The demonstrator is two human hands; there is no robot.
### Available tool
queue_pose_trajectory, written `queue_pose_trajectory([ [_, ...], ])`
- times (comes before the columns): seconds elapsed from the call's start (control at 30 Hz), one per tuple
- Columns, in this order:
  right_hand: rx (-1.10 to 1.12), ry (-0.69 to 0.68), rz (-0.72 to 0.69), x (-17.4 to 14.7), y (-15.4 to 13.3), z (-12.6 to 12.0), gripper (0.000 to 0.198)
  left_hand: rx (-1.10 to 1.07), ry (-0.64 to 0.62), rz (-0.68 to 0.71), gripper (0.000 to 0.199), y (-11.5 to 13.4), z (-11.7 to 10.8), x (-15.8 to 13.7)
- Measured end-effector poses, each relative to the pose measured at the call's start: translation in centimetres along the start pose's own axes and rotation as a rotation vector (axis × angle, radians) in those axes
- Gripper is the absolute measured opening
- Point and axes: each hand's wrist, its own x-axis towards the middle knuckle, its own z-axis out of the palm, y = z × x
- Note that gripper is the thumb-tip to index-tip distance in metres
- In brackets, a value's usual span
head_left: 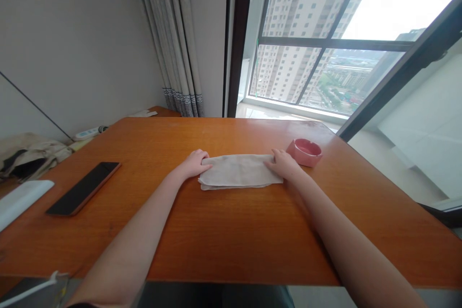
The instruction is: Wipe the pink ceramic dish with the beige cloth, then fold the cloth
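A folded white cloth (238, 172) lies flat on the wooden table (231, 236), its long side running left to right. At its far left corner my left hand (195, 162) grips the edge, thumb on top and fingers curled at the far side. My right hand (284, 163) pinches the far right corner in the same way. Along the near edge the cloth's layers show, slightly offset. Just beyond my right hand stands a pink ashtray (306, 152), apart from the cloth.
A dark phone (84, 188) lies on the table's left side. Near the left edge are a white object (23, 199) and a crumpled fabric bag (31, 156). A power strip (90, 133) rests by the wall. Behind the table are a curtain (176, 38) and a window (325, 43).
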Motion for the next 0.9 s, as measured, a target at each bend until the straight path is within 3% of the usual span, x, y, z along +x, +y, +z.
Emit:
queue_pose_trajectory([
  [0.13,0.11,-0.159,0.003,0.3,-0.1,-0.2,0.029,-0.13,0.139,-0.106,0.02,0.6,0.3,0.1],
  [0.23,0.272,-0.062,0.028,0.4,-1.3,0.1,0.02,-0.157,0.271,-0.134,0.026,0.3,0.6,0.2],
  [0.33,0.586,-0.029,0.2,0.0,-2.3,0.1,0.03,-0.107,0.326,-0.17,0.03,-0.2,0.8,0.3],
  [0.47,0.924,-0.378,0.255,-1.0,-2.3,-0.6,0.062,-0.039,0.367,-0.196,0.031,-0.4,1.1,0.1],
  [0.53,0.909,-0.499,0.202,-1.3,-1.9,-1.1,0.078,-0.02,0.377,-0.191,0.033,-0.5,1.2,0.0],
  [0.6,0.772,-0.526,0.137,-1.4,-1.5,-1.3,0.078,0.012,0.384,-0.169,0.036,-0.6,1.1,0.0],
  [0.67,0.528,-0.442,0.087,-1.2,-1.1,-1.4,0.062,0.087,0.406,-0.14,0.043,-0.6,0.8,0.0],
  [0.77,0.142,-0.131,0.045,-0.7,-1.1,-1.0,0.03,0.222,0.444,-0.088,0.045,0.0,0.0,-0.3],
  [0.83,0.048,0.053,-0.029,-0.4,-1.6,-0.4,0.021,0.216,0.36,-0.026,0.034,1.1,-0.3,-0.7],
  [0.9,0.087,0.103,-0.158,-0.4,-2.2,0.2,0.015,0.12,0.172,0.077,0.025,2.5,0.0,-1.2],
])
